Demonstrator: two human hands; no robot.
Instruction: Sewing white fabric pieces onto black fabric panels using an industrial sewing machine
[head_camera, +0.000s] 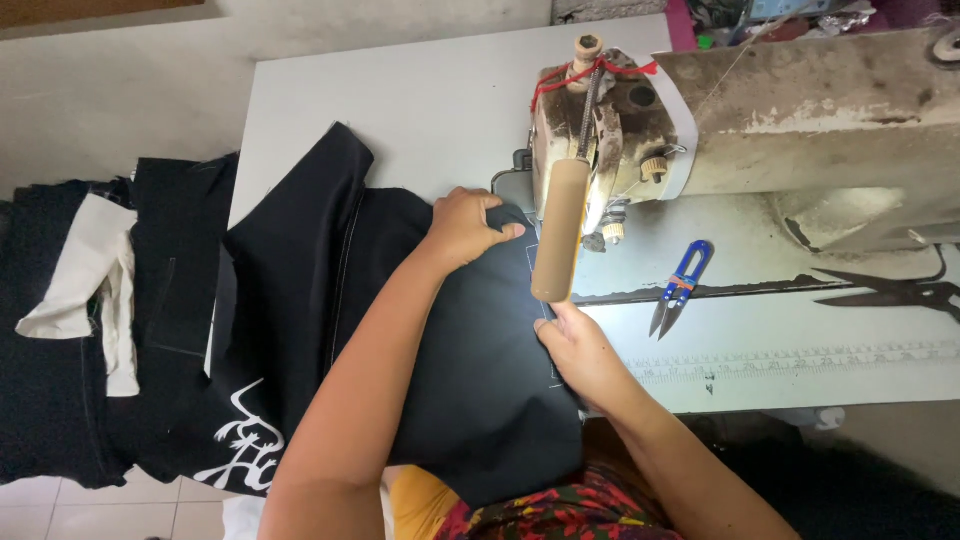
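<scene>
Right in the middle of the frame, the black cloth (470, 370) lies flat on the white sewing table (400, 110), its top edge up under the head of the sewing machine (640, 150). The left hand (465, 228) lies on the upper part of the cloth, fingers curled together and thumb stretched toward the needle area. The right hand (577, 350) is at the cloth's right edge, fingertips pressed together and pinching that edge just below the tan lamp tube (558, 230) (which blocks my view of the needle itself).

My take on doing this bit well: keep the cloth flat and taut between both hands, guide the edge straight along the seam line, and keep fingertips clear of the needle.

Containers: none in view that I can make out. Loose on the table at center right are blue thread snips (682, 285), and dark scissors (900, 290) at the far right.
</scene>
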